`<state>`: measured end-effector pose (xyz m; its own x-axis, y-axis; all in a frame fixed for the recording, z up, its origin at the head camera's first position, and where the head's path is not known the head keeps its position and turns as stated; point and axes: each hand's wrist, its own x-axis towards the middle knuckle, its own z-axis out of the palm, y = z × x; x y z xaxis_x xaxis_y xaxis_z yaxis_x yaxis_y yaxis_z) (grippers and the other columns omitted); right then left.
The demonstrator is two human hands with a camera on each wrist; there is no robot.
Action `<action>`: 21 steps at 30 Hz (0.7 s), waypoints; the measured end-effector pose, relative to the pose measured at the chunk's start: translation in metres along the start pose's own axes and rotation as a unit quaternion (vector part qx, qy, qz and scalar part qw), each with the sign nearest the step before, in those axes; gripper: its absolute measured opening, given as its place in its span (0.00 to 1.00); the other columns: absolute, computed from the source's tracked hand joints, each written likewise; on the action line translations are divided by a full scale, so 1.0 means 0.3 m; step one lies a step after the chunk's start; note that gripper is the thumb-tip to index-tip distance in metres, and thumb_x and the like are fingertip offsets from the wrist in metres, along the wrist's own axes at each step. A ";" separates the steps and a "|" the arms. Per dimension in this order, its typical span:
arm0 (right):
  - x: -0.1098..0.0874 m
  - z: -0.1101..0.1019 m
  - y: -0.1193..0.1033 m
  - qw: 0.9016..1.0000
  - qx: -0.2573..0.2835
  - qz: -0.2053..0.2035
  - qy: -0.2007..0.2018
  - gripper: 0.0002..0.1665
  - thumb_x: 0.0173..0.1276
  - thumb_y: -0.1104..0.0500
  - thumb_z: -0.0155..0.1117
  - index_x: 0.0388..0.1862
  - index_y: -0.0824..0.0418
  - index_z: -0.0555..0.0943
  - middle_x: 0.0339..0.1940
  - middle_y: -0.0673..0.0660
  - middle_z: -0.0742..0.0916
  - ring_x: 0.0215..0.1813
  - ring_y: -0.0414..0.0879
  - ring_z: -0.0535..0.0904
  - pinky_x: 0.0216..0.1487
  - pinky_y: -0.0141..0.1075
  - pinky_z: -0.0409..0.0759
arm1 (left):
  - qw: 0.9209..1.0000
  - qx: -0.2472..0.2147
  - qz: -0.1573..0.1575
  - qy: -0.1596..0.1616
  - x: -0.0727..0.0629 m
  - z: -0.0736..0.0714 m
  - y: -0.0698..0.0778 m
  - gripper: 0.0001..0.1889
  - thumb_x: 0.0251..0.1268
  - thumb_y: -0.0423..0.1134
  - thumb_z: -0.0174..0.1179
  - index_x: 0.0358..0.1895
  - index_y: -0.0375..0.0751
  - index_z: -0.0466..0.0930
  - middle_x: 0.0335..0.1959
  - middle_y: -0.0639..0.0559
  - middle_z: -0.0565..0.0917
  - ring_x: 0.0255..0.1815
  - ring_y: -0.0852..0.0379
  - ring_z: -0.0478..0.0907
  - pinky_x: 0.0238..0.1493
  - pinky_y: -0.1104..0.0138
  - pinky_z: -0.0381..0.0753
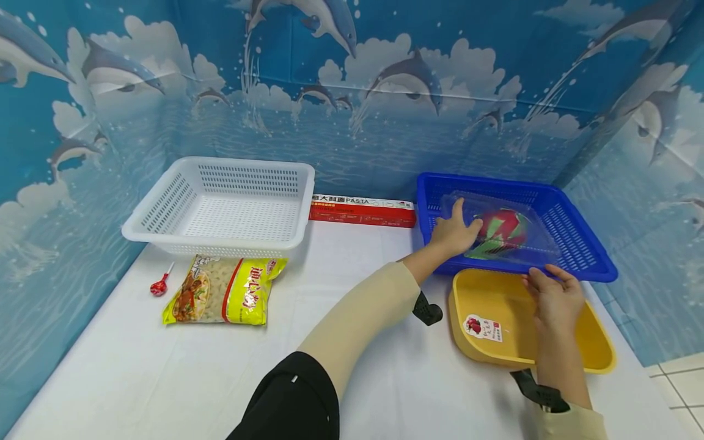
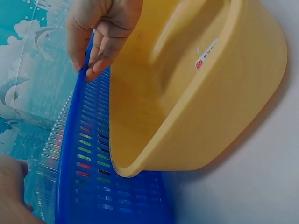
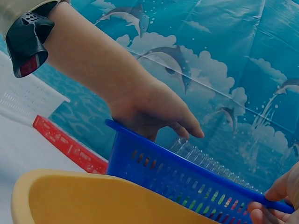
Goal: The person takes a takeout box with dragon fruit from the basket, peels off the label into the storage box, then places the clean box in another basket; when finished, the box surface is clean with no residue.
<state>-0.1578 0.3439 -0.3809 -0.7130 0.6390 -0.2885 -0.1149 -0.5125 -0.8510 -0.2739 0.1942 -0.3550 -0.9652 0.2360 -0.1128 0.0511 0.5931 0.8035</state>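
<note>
In the head view a blue basket (image 1: 585,238) stands at the right, holding a red and green dragon fruit (image 1: 505,227) under a clear plastic cover (image 1: 541,241). My left hand (image 1: 453,237) reaches over the basket's near left side, thumb and forefinger spread, at the cover's left end. Seen from the right wrist, this left hand (image 3: 156,105) dips past the rim with part of its fingers hidden. My right hand (image 1: 555,299) pinches the basket's near rim, as the left wrist view also shows. Below that hand is a yellow box (image 1: 511,305), close against the basket.
A white basket (image 1: 220,244) stands at the back left. Between the two baskets lies a red and white pasta box (image 1: 363,214). In front of the white one are a yellow food bag (image 1: 220,293) and a red lollipop (image 1: 159,286). A dolphin-print curtain (image 1: 352,146) hangs behind.
</note>
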 end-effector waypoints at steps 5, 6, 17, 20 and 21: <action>-0.001 0.001 0.001 1.000 -0.004 -0.001 0.000 0.24 0.58 0.73 0.70 0.48 0.59 0.71 0.34 0.54 0.82 0.26 0.46 0.85 0.30 0.31 0.83 | 1.000 -0.011 -0.007 -0.006 0.002 0.002 0.000 0.33 0.72 0.60 0.49 0.76 0.65 0.49 0.68 0.47 0.69 0.63 0.46 0.73 0.61 0.52 0.72; 0.000 0.001 0.001 1.000 -0.004 -0.001 -0.001 0.24 0.58 0.73 0.70 0.48 0.59 0.70 0.34 0.54 0.81 0.26 0.46 0.85 0.30 0.31 0.83 | 1.000 -0.014 -0.009 -0.007 0.004 0.002 -0.001 0.33 0.72 0.59 0.49 0.76 0.64 0.50 0.68 0.47 0.70 0.63 0.46 0.72 0.61 0.53 0.72; -0.003 -0.002 0.000 1.000 0.007 -0.001 -0.003 0.23 0.58 0.75 0.69 0.47 0.60 0.71 0.32 0.55 0.82 0.25 0.47 0.85 0.29 0.32 0.84 | 0.997 -0.021 -0.048 -0.052 0.018 0.001 0.009 0.35 0.73 0.60 0.48 0.77 0.61 0.47 0.33 0.48 0.82 0.19 0.55 0.64 0.32 0.61 0.71; -0.004 -0.001 -0.001 1.000 0.001 0.000 -0.003 0.23 0.58 0.74 0.69 0.48 0.60 0.71 0.34 0.55 0.82 0.26 0.47 0.85 0.30 0.31 0.84 | 0.997 -0.022 -0.055 -0.048 0.018 0.001 0.011 0.35 0.72 0.61 0.48 0.77 0.60 0.47 0.41 0.49 0.83 0.22 0.54 0.68 0.35 0.61 0.73; -0.003 0.000 -0.002 1.000 -0.002 0.001 0.000 0.23 0.58 0.74 0.69 0.48 0.59 0.71 0.35 0.55 0.82 0.26 0.46 0.85 0.30 0.31 0.83 | 0.997 -0.023 -0.055 -0.047 0.019 0.001 0.010 0.35 0.73 0.60 0.48 0.77 0.59 0.47 0.40 0.49 0.83 0.22 0.54 0.68 0.36 0.61 0.73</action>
<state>-0.1571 0.3436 -0.3802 -0.7129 0.6381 -0.2910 -0.1103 -0.5118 -0.8520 -0.2792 0.1977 -0.3534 -0.9359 0.2443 -0.2538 -0.0673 0.5831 0.8096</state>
